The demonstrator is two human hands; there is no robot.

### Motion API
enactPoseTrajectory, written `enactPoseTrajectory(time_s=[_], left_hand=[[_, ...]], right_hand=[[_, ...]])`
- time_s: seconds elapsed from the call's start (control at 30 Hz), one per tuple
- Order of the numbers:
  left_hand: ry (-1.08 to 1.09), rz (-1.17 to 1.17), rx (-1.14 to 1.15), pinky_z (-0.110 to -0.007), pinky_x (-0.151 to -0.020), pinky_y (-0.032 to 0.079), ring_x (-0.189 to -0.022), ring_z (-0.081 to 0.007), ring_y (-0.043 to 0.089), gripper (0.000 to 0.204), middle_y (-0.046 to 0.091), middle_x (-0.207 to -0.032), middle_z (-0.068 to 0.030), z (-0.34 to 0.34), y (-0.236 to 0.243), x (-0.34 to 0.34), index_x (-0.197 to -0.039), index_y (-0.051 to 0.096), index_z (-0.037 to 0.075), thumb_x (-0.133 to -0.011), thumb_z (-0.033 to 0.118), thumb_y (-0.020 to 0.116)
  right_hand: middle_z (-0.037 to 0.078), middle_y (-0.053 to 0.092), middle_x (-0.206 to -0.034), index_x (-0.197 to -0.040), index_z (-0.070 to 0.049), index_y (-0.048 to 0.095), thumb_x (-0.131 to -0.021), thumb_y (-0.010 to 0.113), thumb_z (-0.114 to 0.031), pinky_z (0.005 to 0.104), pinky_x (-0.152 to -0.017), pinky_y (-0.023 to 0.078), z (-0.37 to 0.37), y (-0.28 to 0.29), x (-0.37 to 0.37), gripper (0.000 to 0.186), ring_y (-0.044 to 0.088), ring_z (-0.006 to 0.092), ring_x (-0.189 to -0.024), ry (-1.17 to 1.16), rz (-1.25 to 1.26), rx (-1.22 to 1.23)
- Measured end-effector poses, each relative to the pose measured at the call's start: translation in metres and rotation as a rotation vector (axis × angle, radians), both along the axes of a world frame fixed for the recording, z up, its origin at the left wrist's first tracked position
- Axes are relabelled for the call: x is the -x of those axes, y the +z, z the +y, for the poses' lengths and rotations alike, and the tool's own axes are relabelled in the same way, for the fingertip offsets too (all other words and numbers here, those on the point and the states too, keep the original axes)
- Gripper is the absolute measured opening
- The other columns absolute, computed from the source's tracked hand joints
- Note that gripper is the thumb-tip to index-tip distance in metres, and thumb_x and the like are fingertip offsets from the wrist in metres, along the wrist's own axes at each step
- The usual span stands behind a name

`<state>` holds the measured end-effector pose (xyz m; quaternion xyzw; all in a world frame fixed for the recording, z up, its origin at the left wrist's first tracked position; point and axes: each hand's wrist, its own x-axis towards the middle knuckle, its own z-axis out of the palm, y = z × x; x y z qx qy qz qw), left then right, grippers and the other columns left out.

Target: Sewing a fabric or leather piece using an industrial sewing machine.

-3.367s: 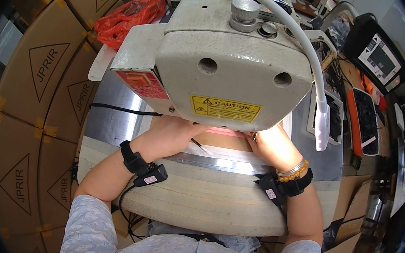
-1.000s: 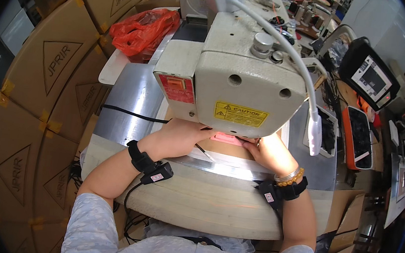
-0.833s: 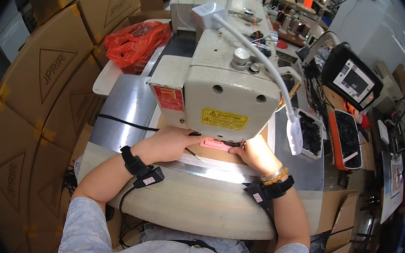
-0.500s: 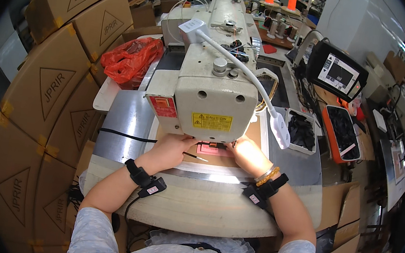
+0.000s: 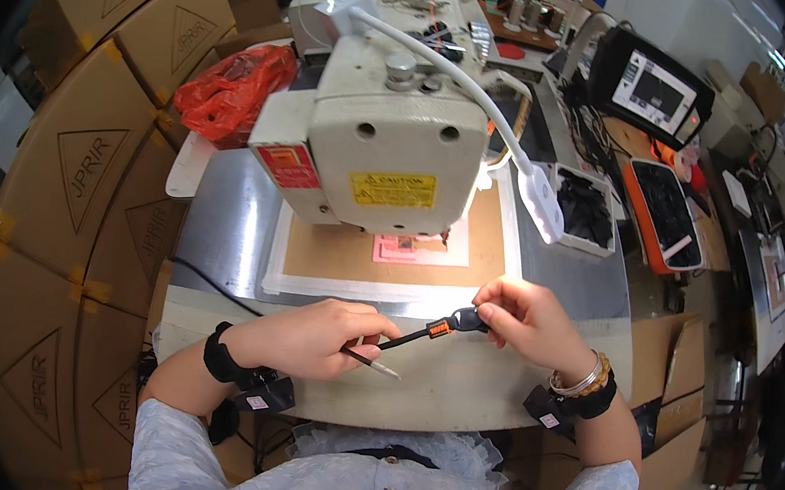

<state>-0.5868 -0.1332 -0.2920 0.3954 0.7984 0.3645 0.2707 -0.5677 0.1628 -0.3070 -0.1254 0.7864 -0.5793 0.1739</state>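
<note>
Just above the table's front edge, a black strap (image 5: 409, 338) is held between my two hands. My left hand (image 5: 319, 335) closes on its left part and also holds a thin dark stick tool (image 5: 382, 370) with a pale tip. My right hand (image 5: 530, 327) pinches the black plastic clip (image 5: 469, 320) at the strap's other end. An orange section (image 5: 440, 329) lies beside the clip. Behind the hands stands a sewing machine (image 5: 374, 151). Under its head, a pink template (image 5: 392, 252) rests on a brown board (image 5: 324, 255); the needle area is hidden.
A white tray (image 5: 596, 246) and an orange case (image 5: 640, 225), both containing black pieces, stand right of the machine. A lamp (image 5: 541, 202) hangs beside its head; a control screen (image 5: 657, 93) is farther right. Left are a red plastic bag (image 5: 233, 96) and stacked cardboard boxes (image 5: 80, 180).
Both hands have come back from under the machine head toward me, bringing the strap out with them. They are now farther apart, with the strap stretched between them.
</note>
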Motion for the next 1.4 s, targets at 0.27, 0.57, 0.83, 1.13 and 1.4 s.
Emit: enactPoseTrajectory(time_s=[0.27,0.57,0.83,1.13,1.4], left_hand=[[-0.067,-0.204,-0.076,-0.034,-0.066,0.046,-0.071,-0.0221,0.056,0.024,0.059,-0.081,-0.0109,0.043,0.012,-0.015,-0.114,0.06,0.0,-0.089,0.001,0.059],[-0.134,-0.192,-0.083,-0.032,-0.067,0.047,-0.07,-0.0203,0.055,0.025,0.057,-0.078,-0.0102,0.074,0.002,-0.027,-0.114,0.06,0.0,-0.088,0.0,0.056],[-0.153,-0.22,-0.076,-0.029,-0.065,0.044,-0.067,-0.0156,0.05,0.027,0.052,-0.074,-0.009,0.098,-0.007,-0.038,-0.115,0.06,-0.001,-0.089,-0.001,0.054],[-0.233,-0.255,0.063,-0.027,-0.057,0.041,-0.061,-0.0109,0.047,0.024,0.051,-0.069,-0.0043,0.102,-0.013,-0.045,-0.115,0.063,0.001,-0.092,0.007,0.058],[-0.522,-0.416,0.183,-0.028,-0.059,0.045,-0.062,-0.0161,0.058,0.017,0.059,-0.069,-0.0081,0.1,-0.028,-0.055,-0.102,0.065,-0.001,-0.086,0.003,0.065]], right_hand=[[0.004,0.064,-0.094,-0.127,0.002,0.054,-0.095,0.06,-0.006,0.0218,-0.075,0.054,0.019,-0.009,-0.049,0.033,0.064,0.0088,-0.085,-0.256,-0.344,0.824],[0.003,0.063,-0.097,-0.133,0.002,0.051,-0.097,0.059,-0.008,0.0248,-0.079,0.056,0.035,-0.03,-0.082,0.038,0.066,0.0104,-0.082,-0.401,-0.336,0.945],[0.009,0.065,-0.106,-0.133,0.0,0.047,-0.098,0.056,-0.009,0.0269,-0.075,0.058,0.042,-0.042,-0.092,0.037,0.068,0.0145,-0.086,-0.396,-0.355,0.962],[0.009,0.064,-0.097,-0.129,-0.001,0.051,-0.097,0.055,-0.005,0.0274,-0.07,0.059,0.062,-0.034,-0.112,0.033,0.069,0.0161,-0.081,-0.505,-0.182,0.658],[0.008,0.065,-0.091,-0.119,-0.001,0.053,-0.098,0.057,-0.017,0.0251,-0.06,0.058,0.208,-0.007,-0.18,0.026,0.066,0.011,-0.066,-0.949,-0.103,0.288]])
